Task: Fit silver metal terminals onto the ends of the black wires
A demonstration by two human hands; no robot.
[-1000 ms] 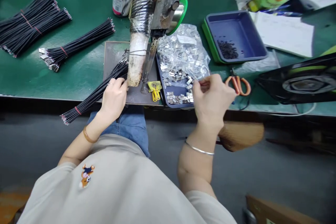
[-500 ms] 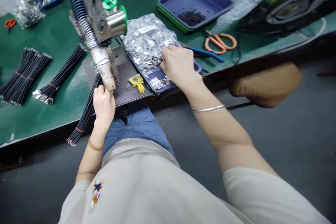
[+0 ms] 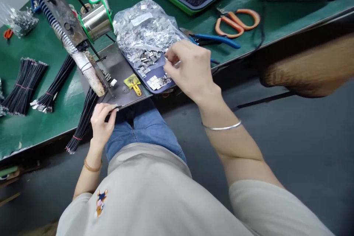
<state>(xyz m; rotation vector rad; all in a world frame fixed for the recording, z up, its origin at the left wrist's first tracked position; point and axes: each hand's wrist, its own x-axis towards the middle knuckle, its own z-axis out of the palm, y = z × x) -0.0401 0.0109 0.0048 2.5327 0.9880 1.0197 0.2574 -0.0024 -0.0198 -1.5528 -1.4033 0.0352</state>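
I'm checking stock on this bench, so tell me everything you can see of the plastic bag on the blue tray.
The plastic bag is clear, crinkled and bulging with small silvery pieces, apparently metal. A white label shows on its upper side. It lies on the blue tray, with loose pieces just past its near edge. The right hand is beside it; contact is unclear.

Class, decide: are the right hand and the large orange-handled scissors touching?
Apart. The head view shows green tabletop and blue-handled pliers between the right hand and the orange-handled scissors.
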